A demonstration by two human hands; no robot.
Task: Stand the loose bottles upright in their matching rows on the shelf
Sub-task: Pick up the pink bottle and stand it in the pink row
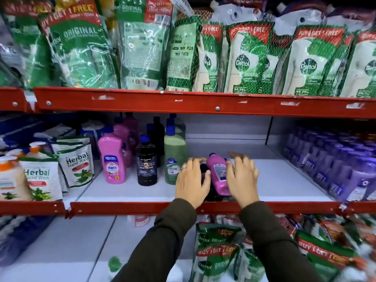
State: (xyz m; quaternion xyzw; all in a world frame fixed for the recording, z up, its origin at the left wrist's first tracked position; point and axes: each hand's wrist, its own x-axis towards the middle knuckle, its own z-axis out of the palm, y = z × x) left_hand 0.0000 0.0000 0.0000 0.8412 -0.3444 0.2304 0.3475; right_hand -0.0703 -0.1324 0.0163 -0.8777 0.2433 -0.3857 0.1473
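A loose pink bottle [218,176] with a blue cap lies flat on the white middle shelf [284,180], cap pointing to the back. Under and beside it lie dark bottles [211,195], mostly hidden by my hands. My left hand [192,180] rests over the dark bottles just left of the pink one, fingers spread. My right hand [242,178] hovers at the pink bottle's right side, fingers apart and blurred. To the left stand three upright rows: pink bottles [113,159], black bottles [147,161] and green bottles [175,155].
Purple bottles [333,159] fill the shelf's right end. Herbal hand wash pouches [77,161] stand at the left. Green refill pouches [250,58] crowd the top shelf, and more pouches [219,251] lie on the bottom shelf. Red shelf rails [142,206] front each level.
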